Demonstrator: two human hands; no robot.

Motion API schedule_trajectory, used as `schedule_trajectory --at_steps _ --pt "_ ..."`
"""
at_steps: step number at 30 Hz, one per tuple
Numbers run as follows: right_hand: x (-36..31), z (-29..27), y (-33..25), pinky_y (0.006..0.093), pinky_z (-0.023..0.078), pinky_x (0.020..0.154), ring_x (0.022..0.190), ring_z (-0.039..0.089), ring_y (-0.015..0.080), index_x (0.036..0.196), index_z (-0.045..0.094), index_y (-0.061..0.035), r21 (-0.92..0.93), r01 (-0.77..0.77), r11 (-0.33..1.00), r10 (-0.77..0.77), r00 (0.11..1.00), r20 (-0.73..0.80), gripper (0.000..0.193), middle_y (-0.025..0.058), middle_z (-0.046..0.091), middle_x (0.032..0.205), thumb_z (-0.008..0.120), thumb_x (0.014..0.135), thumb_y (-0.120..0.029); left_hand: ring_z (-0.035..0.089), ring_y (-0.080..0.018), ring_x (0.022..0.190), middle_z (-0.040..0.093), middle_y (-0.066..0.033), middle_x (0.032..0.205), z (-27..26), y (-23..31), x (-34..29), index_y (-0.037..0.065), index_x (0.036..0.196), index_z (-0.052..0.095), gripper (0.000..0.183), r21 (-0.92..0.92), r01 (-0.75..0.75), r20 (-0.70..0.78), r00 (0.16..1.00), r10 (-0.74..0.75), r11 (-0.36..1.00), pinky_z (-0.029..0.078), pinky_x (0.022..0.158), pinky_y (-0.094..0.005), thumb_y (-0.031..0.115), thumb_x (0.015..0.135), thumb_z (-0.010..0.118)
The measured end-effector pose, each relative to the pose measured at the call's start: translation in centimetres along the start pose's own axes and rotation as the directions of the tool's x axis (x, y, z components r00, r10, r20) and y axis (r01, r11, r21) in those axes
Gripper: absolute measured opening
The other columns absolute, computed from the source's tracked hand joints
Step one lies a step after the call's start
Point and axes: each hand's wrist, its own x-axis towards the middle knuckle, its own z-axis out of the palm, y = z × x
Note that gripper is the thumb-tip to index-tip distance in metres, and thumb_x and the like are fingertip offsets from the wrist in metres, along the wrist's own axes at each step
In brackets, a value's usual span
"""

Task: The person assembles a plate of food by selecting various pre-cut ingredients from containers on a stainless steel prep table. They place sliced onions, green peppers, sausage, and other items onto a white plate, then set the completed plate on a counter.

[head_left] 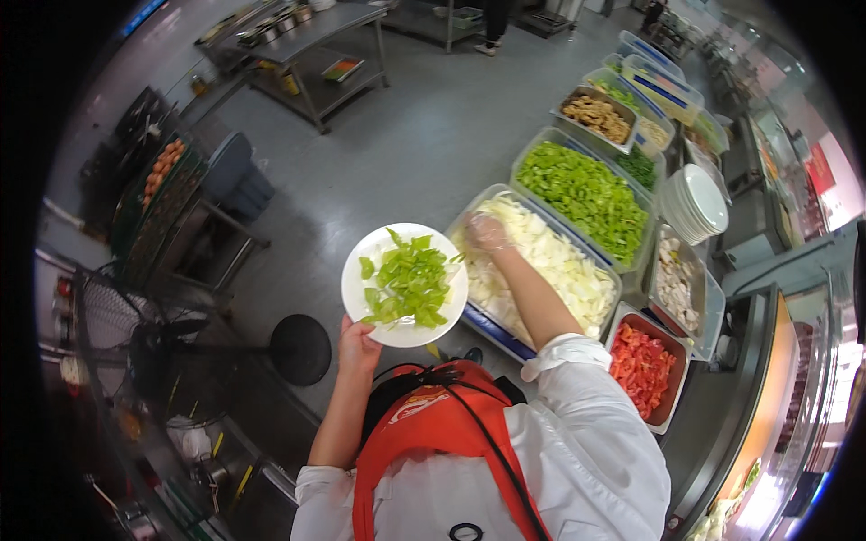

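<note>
As far as can be judged, stands only partway through dishing up by hand, over a grey floor and to the left of the food. Nearest on the right, a clear tub heaped with pale sliced vegetable, perhaps onion; just beyond, a second tub of chopped green vegetable; past the near corner, a smaller metal tray of red pieces, likely tomato. Holds out one white plate to the left of the clear tub, just beside its corner, with no sure way to tell whether touching. Seems done: a loose pile of light green pieces over the middle of the plate, with a bare white rim around. Seems left: adding from the clear tub, and perhaps from the metal tray, with no pale or red pieces clearly showing on the plate. Holds hands well apart, with the left hand clamped on the near-left rim of the white plate, thumb on top and fingers mostly hidden beneath. Rests the right hand among the pale sliced vegetable, to the right of the plate, with fingertips hidden; cannot tell whether closed on any.
</note>
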Motion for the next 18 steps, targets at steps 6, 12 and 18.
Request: schedule_trajectory --at_steps 6,12,18 --pt "-4.5 -12.3 -7.5 0.0417 0.052 0.067 0.076 0.065 0.0306 0.101 0.061 -0.0058 0.393 -0.026 0.919 0.089 0.986 -0.144 0.021 0.0142 0.067 0.087 0.051 0.085 -0.013 0.053 -0.0337 0.117 0.051 -0.0140 0.127 -2.3 0.4 1.0 0.008 0.124 0.042 0.061 -0.034 0.046 0.011 0.999 -0.046 0.998 0.045 0.099 -0.0491 -0.012 0.067 0.041" --pt "-11.0 -14.8 -14.4 0.0392 0.046 0.090 0.100 0.059 0.0299 0.120 0.054 -0.0056 0.549 0.104 0.829 0.016 0.978 -0.209 0.036 0.0158 0.060 0.112 0.055 0.090 -0.026 0.048 -0.0358 0.122 0.047 -0.0163 0.133 1.3 1.6 1.1 0.008 0.132 0.039 0.069 0.086 0.191 0.148 0.968 -0.203 0.978 0.043 0.100 -0.0538 -0.011 0.066 0.041" --pt "-16.0 -17.4 -17.9 0.0413 0.039 0.100 0.115 0.050 0.0362 0.124 0.050 -0.0024 0.406 0.013 0.914 0.109 0.955 -0.276 0.048 0.0200 0.052 0.124 0.058 0.088 -0.032 0.049 -0.0346 0.122 0.047 -0.0143 0.133 4.2 3.7 -0.4 0.010 0.133 0.039 0.070 0.259 0.326 0.157 0.915 -0.373 0.909 0.046 0.098 -0.0528 -0.010 0.066 0.042"
